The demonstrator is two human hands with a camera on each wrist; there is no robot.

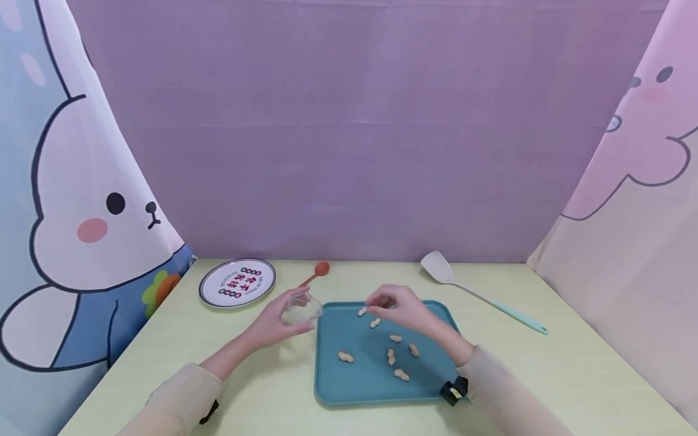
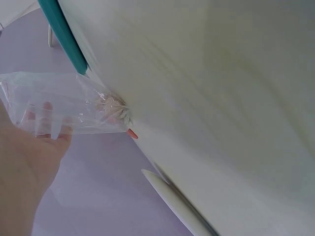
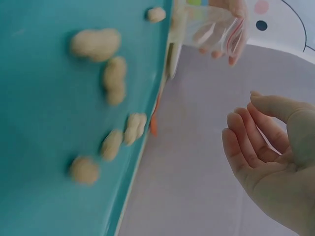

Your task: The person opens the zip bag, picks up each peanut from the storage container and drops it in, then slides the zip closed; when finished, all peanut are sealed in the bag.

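My left hand [image 1: 277, 321] grips a clear plastic zip bag [image 1: 302, 307] just left of the teal tray [image 1: 357, 390]. In the left wrist view the bag [image 2: 74, 101] extends past the fingers, with something pale and crinkled at its far end that I cannot identify. My right hand [image 1: 400, 307] is over the tray's far part, and in the right wrist view its fingers [image 3: 241, 142] curve loosely around nothing. Several unshelled peanuts lie scattered on the tray, including one peanut [image 1: 362, 311] by the right fingertips and another peanut [image 1: 346, 357] at the left.
A white plate [image 1: 218, 284] with red print lies back left, with a red spoon [image 1: 322, 269] between it and the tray. Back right, a spatula [image 1: 469, 290] with a mint handle lies diagonally. A purple curtain [image 1: 349, 133] hangs behind the table [image 1: 272, 381].
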